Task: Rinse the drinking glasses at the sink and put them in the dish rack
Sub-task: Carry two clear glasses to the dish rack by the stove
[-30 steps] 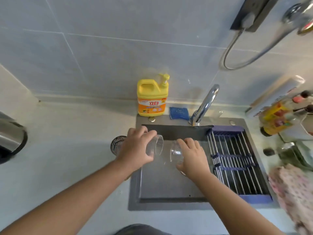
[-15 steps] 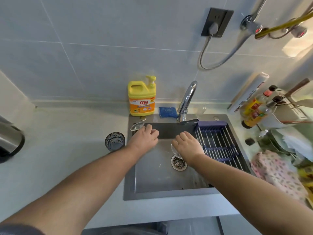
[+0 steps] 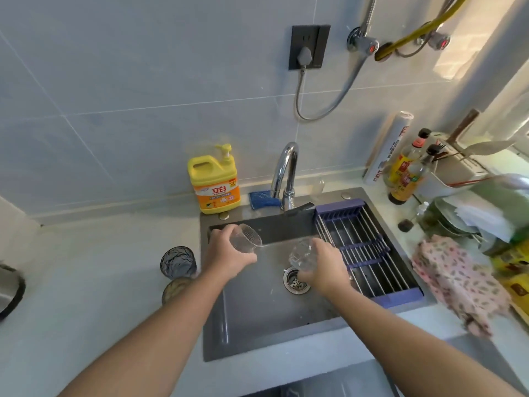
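From the head camera, centre of frame, over the sink (image 3: 257, 325): left hand (image 3: 229, 255) curled round a clear ribbed glass (image 3: 248, 239), tilted, mouth toward upper right; right hand (image 3: 322, 266) curled round a second clear glass (image 3: 300, 255) above the drain (image 3: 296, 282), long axis leaning left.

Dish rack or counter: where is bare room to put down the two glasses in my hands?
The dish rack is bare along all its visible bars. The counter left of the sink is free between the detergent bottle and the two tumblers. The right counter is crowded with sauce bottles, plates and a floral cloth.
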